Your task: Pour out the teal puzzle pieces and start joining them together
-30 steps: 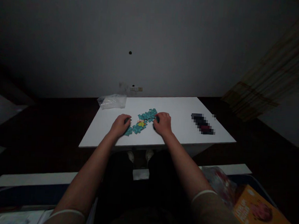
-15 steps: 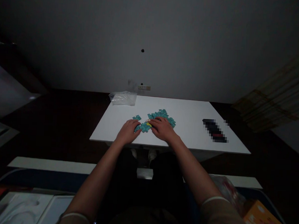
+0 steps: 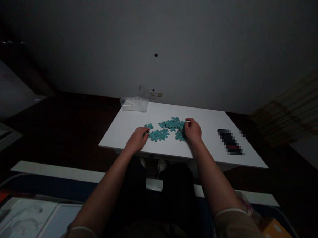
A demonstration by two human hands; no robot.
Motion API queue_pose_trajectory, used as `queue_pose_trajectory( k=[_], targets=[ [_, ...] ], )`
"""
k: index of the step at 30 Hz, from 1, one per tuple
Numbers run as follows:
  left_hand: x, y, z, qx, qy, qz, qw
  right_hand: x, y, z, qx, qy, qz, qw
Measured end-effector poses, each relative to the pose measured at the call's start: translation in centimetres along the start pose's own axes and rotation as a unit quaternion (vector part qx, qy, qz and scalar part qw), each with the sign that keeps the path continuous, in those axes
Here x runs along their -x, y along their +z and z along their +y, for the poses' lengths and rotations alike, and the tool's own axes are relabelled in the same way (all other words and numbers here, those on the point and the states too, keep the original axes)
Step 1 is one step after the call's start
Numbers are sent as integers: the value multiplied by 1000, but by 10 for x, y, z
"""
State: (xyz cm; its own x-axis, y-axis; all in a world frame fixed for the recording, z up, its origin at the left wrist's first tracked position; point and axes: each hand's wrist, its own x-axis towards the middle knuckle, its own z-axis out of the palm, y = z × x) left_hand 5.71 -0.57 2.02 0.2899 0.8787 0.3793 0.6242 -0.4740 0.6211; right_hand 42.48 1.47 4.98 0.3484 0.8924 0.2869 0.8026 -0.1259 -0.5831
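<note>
While both hands sit at them, four groups of teal jigsaw pieces lie on a white counter

Count: two hands, four groups of pieces, one plastic bag, one blurred dark object. Single pieces are too small to count. The teal jigsaw pieces (image 3: 167, 128) lie mid-counter, a bit toward the near edge. The smallest group (image 3: 148, 126) sits just past the fingertips of the left hand (image 3: 138, 139). A flat group (image 3: 158, 135) lies just right of that hand. The largest group (image 3: 172, 123) is farther in, with its right end at the fingers of the right hand (image 3: 192, 131). The fourth group (image 3: 179, 135) is just beside that hand. Neither grip looks fully open, both curl down on or at the pieces, but whether either is closed on a piece cannot be told.

The white counter (image 3: 205, 141) has open room left of the pieces and right of the right hand. The plastic bag (image 3: 133, 104) lies at the far left corner. The blurred dark object (image 3: 229, 141) lies well right, near the right edge, well apart from the pieces.
</note>
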Motion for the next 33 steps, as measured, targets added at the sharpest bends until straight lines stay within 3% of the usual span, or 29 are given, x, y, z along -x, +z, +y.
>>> queue_pose_trajectory(
  k=[5, 11, 14, 18, 27, 33],
  targets=[
    [1, 2, 3, -14, 17, -30, 999, -5, -10, 17, 110, -5, -31, 993],
    [-4, 27, 30, -79, 24, -65, 994, 7, 22, -22, 99, -191, -71, 974],
    [-5, 36, 40, -113, 33, -78, 990, 3, 39, -41, 80, -198, -120, 969],
    [-3, 34, 38, -107, 44, -82, 990, -10, 46, -51, 66, -200, -171, 963],
    [-1, 30, 32, -51, 44, -33, 997, -5, 21, -68, 37, -285, -243, 926],
    [-1, 32, 30, -46, 38, -25, 998, -1, -4, -68, -50, -271, -208, 938]
  ],
)
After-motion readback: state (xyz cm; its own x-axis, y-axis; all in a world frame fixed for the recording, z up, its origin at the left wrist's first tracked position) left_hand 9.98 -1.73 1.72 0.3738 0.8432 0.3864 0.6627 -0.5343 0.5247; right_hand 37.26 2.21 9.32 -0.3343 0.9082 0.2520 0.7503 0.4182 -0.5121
